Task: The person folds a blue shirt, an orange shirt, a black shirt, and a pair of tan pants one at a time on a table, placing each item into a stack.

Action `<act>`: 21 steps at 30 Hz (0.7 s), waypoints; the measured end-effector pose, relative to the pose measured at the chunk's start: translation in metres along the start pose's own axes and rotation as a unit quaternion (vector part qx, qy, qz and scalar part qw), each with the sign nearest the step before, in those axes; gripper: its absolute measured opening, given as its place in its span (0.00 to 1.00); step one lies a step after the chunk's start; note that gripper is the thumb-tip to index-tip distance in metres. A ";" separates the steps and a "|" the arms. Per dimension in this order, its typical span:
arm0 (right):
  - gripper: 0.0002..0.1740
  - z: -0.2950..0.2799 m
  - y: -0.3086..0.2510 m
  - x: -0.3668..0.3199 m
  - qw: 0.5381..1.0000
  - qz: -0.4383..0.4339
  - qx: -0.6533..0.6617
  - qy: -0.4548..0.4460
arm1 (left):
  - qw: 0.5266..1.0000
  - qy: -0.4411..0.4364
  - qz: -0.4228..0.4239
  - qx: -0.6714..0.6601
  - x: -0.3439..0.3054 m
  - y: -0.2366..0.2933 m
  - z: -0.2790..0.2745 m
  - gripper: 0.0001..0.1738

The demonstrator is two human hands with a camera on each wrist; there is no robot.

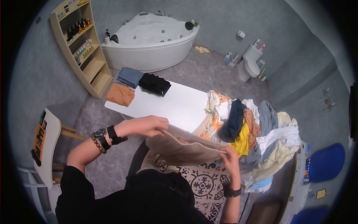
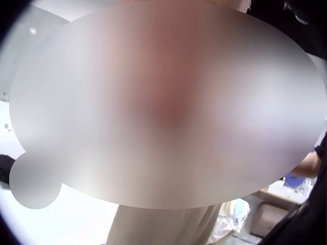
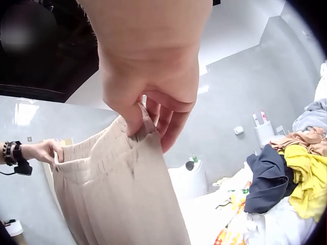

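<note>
Between both hands hangs a beige garment [image 1: 182, 152] with a gathered elastic waistband; whether it is trousers or a skirt I cannot tell. My left hand [image 1: 152, 126] grips one end of the waistband, and my right hand [image 1: 230, 158] pinches the other end. The right wrist view shows the waistband [image 3: 97, 153] stretched between them, with my right thumb and fingers closed over its edge. Below the band, the cloth [image 3: 122, 204] drops in loose folds. Most of the left wrist view is blurred, but some beige cloth [image 2: 158, 224] shows at its bottom.
A white table [image 1: 179, 102] bears folded orange [image 1: 120, 94], blue [image 1: 130, 77] and black clothes [image 1: 155, 85] at its left end. A heap of loose clothes, including a yellow piece [image 1: 241, 140], covers its right end. A chair [image 1: 54, 149] stands left; a shelf [image 1: 99, 80] and bathtub [image 1: 149, 58] stand behind.
</note>
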State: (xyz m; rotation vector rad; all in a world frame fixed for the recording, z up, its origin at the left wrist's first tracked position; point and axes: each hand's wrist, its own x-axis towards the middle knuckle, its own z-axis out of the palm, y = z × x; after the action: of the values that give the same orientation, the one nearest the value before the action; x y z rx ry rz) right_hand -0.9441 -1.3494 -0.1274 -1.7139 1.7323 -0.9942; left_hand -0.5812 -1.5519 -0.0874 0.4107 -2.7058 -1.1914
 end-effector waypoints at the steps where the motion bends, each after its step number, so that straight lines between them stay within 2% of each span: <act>1: 0.07 0.000 0.004 -0.005 0.996 0.034 0.083 0.011 | 1.000 -0.001 0.000 0.000 -0.001 0.003 -0.003 0.08; 3: 0.07 0.001 0.024 -0.016 0.973 0.081 0.215 0.016 | 0.990 0.085 -0.019 -0.112 -0.004 0.005 -0.005 0.10; 4: 0.07 0.001 0.020 -0.017 0.973 0.082 0.215 0.016 | 0.990 0.084 -0.019 -0.113 -0.005 0.002 -0.004 0.10; 7: 0.07 0.005 0.009 -0.018 0.950 0.102 0.292 0.036 | 0.959 0.129 -0.078 -0.240 -0.009 -0.007 0.001 0.08; 9: 0.06 0.012 0.014 -0.019 0.923 0.114 0.355 0.094 | 0.954 0.150 -0.085 -0.244 -0.009 -0.012 0.004 0.07; 13: 0.07 0.012 0.001 -0.006 0.923 0.120 0.339 0.136 | 0.926 0.217 -0.107 -0.289 0.000 -0.003 0.005 0.05; 16: 0.09 0.012 0.002 0.002 0.924 0.126 0.330 0.148 | 0.916 0.223 -0.136 -0.304 0.005 -0.001 0.005 0.05; 19: 0.10 0.014 0.002 0.009 0.923 0.138 0.323 0.159 | 0.925 0.226 -0.124 -0.279 0.010 -0.008 0.007 0.05; 21: 0.11 0.016 0.007 0.012 0.905 0.127 0.359 0.188 | 0.923 0.224 -0.118 -0.290 0.011 -0.010 0.009 0.06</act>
State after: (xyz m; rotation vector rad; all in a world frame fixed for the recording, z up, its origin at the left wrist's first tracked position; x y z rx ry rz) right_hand -0.9372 -1.3639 -0.1408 -0.8433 1.4632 -1.6483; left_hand -0.5922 -1.5556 -0.1001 0.8080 -1.8487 -1.6412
